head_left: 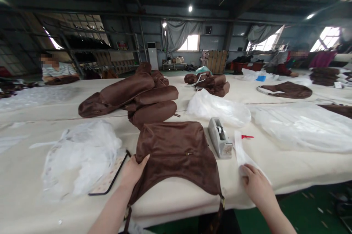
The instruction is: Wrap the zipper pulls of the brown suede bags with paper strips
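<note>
A brown leather bag [176, 153] with a small zipper lies flat at the table's front edge, its strap ends hanging over. My left hand [134, 169] grips the bag's left side, thumb on top and the other fingers hidden beneath. At the right, my right hand [251, 179] is closed on the lower part of a white strip [242, 153] lying on the table. Between the bag and the strip stands a grey tape dispenser [220, 138]. A small red item [247, 136] rests beside the strip's upper end.
Stuffed brown bags [126, 89] are piled behind the flat bag. Crumpled clear plastic [82, 157] partly covers a dark-edged board [110, 182] on the left. More plastic [305, 124] spreads across the right. A person [59, 69] sits beyond the table [291, 168] at far left.
</note>
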A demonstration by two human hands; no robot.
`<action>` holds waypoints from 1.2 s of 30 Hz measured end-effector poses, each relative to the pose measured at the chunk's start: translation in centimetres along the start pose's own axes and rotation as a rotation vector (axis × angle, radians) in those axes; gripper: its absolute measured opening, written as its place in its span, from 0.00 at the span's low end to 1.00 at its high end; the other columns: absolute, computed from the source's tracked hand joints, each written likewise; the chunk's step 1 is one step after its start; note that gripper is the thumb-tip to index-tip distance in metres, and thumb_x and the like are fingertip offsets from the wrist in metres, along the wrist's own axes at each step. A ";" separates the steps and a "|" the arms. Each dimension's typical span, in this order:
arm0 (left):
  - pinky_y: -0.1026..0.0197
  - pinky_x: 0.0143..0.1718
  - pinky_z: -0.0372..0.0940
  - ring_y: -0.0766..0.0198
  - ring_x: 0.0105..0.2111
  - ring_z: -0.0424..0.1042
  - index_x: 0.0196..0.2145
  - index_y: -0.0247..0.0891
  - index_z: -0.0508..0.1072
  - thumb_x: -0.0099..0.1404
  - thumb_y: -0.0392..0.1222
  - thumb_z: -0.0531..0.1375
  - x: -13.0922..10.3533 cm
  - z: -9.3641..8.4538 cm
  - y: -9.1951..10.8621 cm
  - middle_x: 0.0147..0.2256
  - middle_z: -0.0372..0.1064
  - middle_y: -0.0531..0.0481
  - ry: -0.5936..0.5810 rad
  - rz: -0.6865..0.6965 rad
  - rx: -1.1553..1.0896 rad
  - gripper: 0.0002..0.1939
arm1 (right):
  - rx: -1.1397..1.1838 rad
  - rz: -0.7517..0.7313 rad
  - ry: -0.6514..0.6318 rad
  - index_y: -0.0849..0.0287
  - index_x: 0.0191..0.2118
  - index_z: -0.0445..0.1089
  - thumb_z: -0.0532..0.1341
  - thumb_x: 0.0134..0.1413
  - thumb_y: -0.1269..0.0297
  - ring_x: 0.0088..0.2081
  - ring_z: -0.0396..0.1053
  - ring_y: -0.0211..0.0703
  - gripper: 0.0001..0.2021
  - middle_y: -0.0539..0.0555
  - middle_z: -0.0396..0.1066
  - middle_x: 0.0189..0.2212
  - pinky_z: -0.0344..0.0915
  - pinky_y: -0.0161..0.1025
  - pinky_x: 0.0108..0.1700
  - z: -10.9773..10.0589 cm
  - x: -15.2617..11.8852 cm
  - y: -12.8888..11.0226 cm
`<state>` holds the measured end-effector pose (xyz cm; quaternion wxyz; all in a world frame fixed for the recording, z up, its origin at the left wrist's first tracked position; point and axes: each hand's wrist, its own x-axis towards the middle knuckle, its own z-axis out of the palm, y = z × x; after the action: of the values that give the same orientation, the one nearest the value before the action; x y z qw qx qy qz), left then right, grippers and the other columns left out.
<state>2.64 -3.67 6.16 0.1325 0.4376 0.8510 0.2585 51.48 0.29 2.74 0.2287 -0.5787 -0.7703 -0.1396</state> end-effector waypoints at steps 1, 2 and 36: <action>0.51 0.38 0.68 0.42 0.39 0.75 0.40 0.31 0.70 0.59 0.64 0.53 -0.2 -0.2 0.2 0.34 0.75 0.34 -0.004 -0.007 -0.002 0.30 | 0.026 0.016 0.008 0.58 0.42 0.73 0.51 0.52 0.70 0.42 0.73 0.55 0.16 0.60 0.74 0.42 0.71 0.50 0.43 -0.1 -0.2 0.2; 0.49 0.39 0.68 0.41 0.39 0.75 0.41 0.30 0.70 0.59 0.63 0.53 -0.5 -0.4 0.5 0.34 0.75 0.33 0.017 -0.006 0.002 0.30 | 0.060 0.066 0.033 0.56 0.42 0.73 0.51 0.54 0.69 0.38 0.74 0.53 0.15 0.58 0.75 0.40 0.72 0.48 0.38 -0.6 -0.2 0.0; 0.68 0.19 0.51 0.72 0.15 0.55 0.24 0.39 0.65 0.57 0.55 0.63 -15.7 -7.0 -5.5 0.14 0.58 0.60 0.118 -0.098 -0.655 0.18 | 1.450 0.033 -0.958 0.56 0.52 0.63 0.56 0.58 0.63 0.34 0.73 0.42 0.17 0.58 0.72 0.45 0.71 0.42 0.39 -5.0 -1.8 -29.4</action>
<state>4.90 -21.42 8.93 0.2287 0.3147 0.7488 0.5366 24.78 -12.16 7.54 0.1943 -0.2975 -0.6741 0.6476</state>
